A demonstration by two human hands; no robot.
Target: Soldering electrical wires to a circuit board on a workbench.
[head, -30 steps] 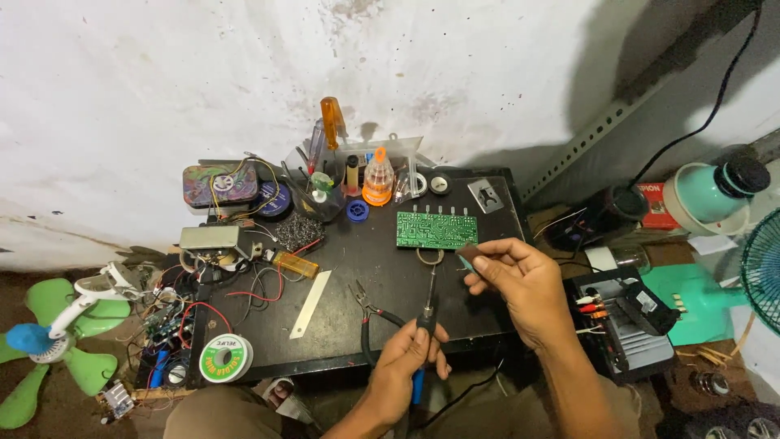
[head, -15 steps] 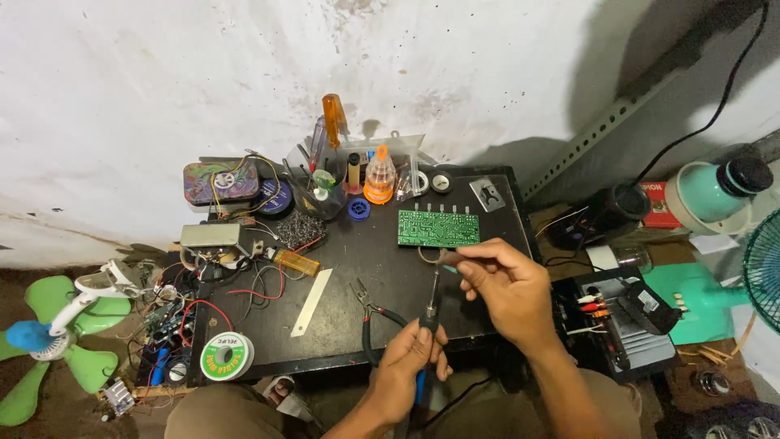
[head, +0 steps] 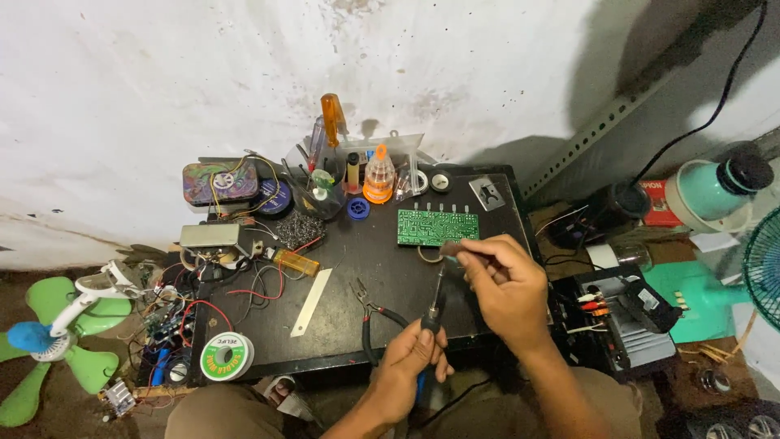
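Left hand (head: 413, 362) wrapped around the dark, blue-ended handle of a slim soldering iron (head: 433, 305), fingers (head: 429, 351) clamped shut on it, metal tip slanting up toward the right hand (head: 505, 286). Right-hand fingers (head: 475, 253) pinched together on something small and dark, too small to tell, just above the iron's tip.

Just beyond those pinched fingers, flat on the black tabletop (head: 382, 268): one green rectangular circuit board (head: 437, 227), matte, studded with small parts, near the far right corner. Bare black surface between the board and the left-hand fingers, room to move there. Just left of the left-hand fingers, one pair of dark-handled metal pliers (head: 370, 313), lying open. Farther left, one pale flat strip (head: 311, 291) and, at the near left edge, one round white-and-green spool of solder (head: 227, 356). Back edge crowded: one orange-capped clear bottle (head: 379, 175), one amber-handled screwdriver (head: 333, 118) standing upright. Near edge of tabletop touching the left wrist.
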